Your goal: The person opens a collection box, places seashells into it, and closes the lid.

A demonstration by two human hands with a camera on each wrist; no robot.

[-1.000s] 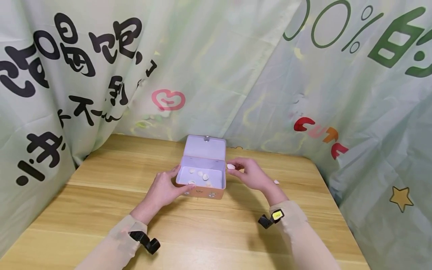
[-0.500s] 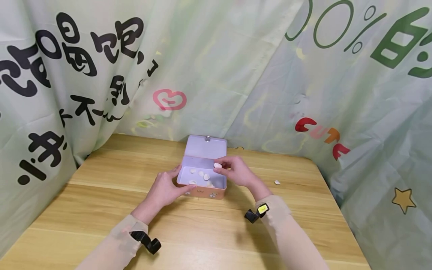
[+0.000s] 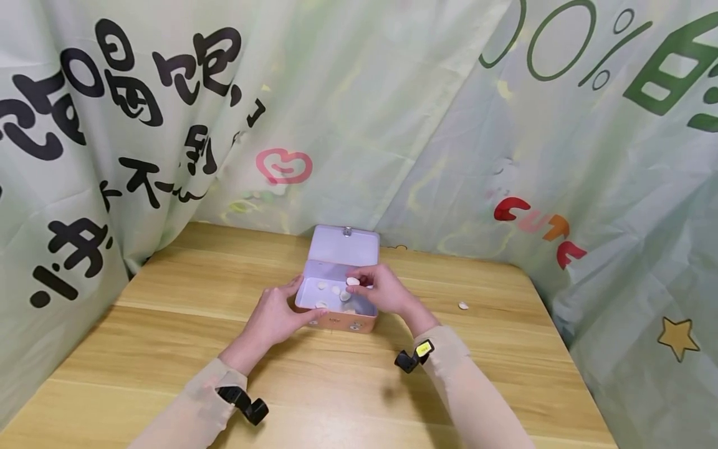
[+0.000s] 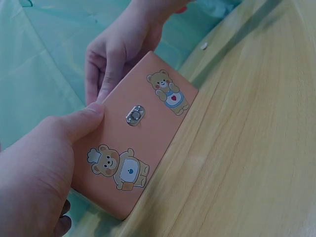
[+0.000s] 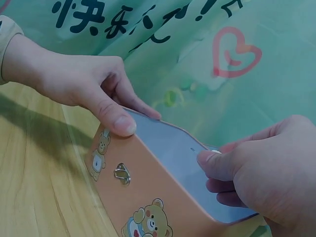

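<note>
An orange tin box (image 3: 336, 322) with a pale lilac inside stands on the table, its lid (image 3: 343, 245) raised at the back. Bear pictures and a metal catch (image 4: 135, 115) mark its front in the left wrist view. My left hand (image 3: 273, 315) grips the box's left end, thumb over the front rim. Between thumb and fingers my right hand (image 3: 388, 293) pinches a small white seashell (image 3: 353, 282), held over the right part of the box's inside. Several similar white shells (image 3: 344, 296) lie on the box floor. The right hand hides part of the inside.
One more white shell (image 3: 463, 305) lies on the wooden table (image 3: 314, 399), right of the box. A printed curtain (image 3: 348, 125) hangs behind and along both sides of the table.
My right hand has moved left with the pinched shell, from beside the box's right edge to over its inside, and slightly lower. The left hand keeps its hold on the box.
</note>
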